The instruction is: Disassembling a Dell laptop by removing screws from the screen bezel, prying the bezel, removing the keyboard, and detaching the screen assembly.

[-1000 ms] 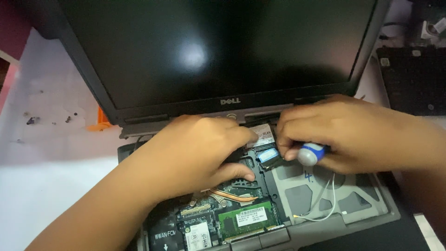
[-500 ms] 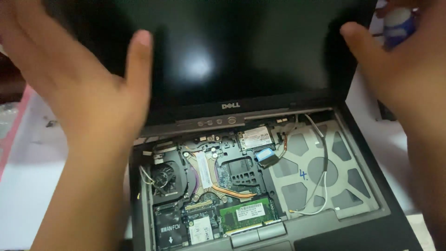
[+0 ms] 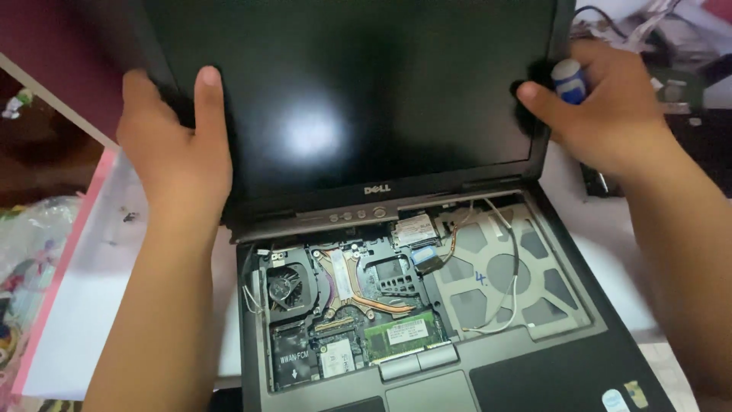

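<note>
A dark laptop sits open in front of me with its keyboard removed, baring the fan (image 3: 285, 288), copper heat pipe, green memory module (image 3: 404, 333) and loose white wires. My left hand (image 3: 177, 149) grips the left edge of the black screen (image 3: 343, 91), thumb lying on the glass. My right hand (image 3: 606, 107) holds the screen's right edge, with a blue-and-white screwdriver handle (image 3: 569, 80) tucked in its fingers and its thumb on the bezel.
The laptop rests on a white table (image 3: 91, 320) with a pink left edge. Small dark screws (image 3: 128, 217) lie on the table left of the laptop. A crinkled plastic bag (image 3: 27, 252) is at far left; cables and dark parts sit at upper right.
Both hands left the laptop's inner parts, rose apart with open palms, and now clasp the two sides of the screen. The screwdriver stayed in my right hand.
</note>
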